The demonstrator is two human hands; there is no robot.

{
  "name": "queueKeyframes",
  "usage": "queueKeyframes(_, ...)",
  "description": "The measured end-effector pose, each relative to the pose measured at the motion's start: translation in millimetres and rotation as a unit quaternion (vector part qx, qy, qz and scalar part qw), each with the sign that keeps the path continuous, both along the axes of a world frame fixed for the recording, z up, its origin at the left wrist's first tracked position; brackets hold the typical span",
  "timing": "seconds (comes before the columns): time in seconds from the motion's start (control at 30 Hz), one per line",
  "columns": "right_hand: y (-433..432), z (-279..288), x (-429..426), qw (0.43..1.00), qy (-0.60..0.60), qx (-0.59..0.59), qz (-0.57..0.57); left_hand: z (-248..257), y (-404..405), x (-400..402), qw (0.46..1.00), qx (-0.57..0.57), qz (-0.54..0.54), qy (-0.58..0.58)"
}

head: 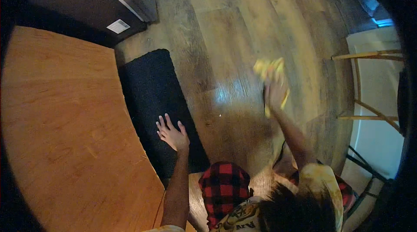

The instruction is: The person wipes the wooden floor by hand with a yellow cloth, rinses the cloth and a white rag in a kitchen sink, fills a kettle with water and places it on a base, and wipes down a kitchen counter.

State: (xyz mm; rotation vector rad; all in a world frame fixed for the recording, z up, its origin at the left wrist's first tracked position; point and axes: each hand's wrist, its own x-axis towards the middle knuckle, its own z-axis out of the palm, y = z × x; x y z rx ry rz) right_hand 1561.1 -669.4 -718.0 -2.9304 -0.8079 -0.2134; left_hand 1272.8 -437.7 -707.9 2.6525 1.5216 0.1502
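Note:
My right hand (276, 90) presses a yellow cloth (270, 67) against the wood-plank floor (224, 46), out ahead and to the right. Both the hand and the cloth are blurred. A shiny patch of floor lies just left of them. With fingers apart, my left hand (172, 134) rests on a black mat (150, 85) and holds nothing. Below the shiny patch, a small white speck (220, 115) lies on the planks. My knee in red-and-black checked cloth (224, 180) is at the bottom, beside the mat's near end.
A wooden panel (71, 118) borders the mat on the left. Beyond it stands a dark panel (81, 7) with a white label (118, 26). Wooden legs and crossbars (368, 118) stand at the right, near a white wall (374, 141). Black metal legs (368, 170) are at lower right.

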Motion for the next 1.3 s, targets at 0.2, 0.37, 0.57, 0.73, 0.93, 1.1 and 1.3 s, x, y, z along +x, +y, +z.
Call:
queueKeyframes(0.2,138.5,-67.6,153.9,0.995,-0.010,0.094,0.044,1.2,-25.4,48.4,0.995,-0.044,-0.083,-0.041)
queueKeyframes(0.37,159.0,-9.3,-99.9,0.957,0.076,0.104,0.259,3.2,-8.6,19.1,0.998,-0.037,-0.051,-0.016)
queueKeyframes(0.57,-136.8,-15.1,-93.1,0.620,0.247,0.712,-0.216,-3.6,-5.5,19.0,0.999,0.007,-0.037,-0.013)
queueKeyframes(0.73,-123.2,-25.6,6.4,0.820,-0.098,0.109,-0.553,-4.1,-16.9,21.7,0.997,0.056,-0.056,-0.014)
queueKeyframes(0.93,78.5,-3.2,-90.8,0.966,-0.042,0.237,0.095,-11.1,-17.9,18.4,0.996,0.055,-0.073,-0.003)
queueKeyframes(1.1,-103.1,-7.9,-187.7,0.971,0.080,0.207,-0.089,-13.6,-2.6,4.4,0.994,0.092,-0.055,0.003)
queueKeyframes(1.3,-257.7,-34.7,-20.0,0.645,-0.074,0.088,-0.756,-14.3,-10.8,13.5,0.992,0.099,-0.076,0.016)
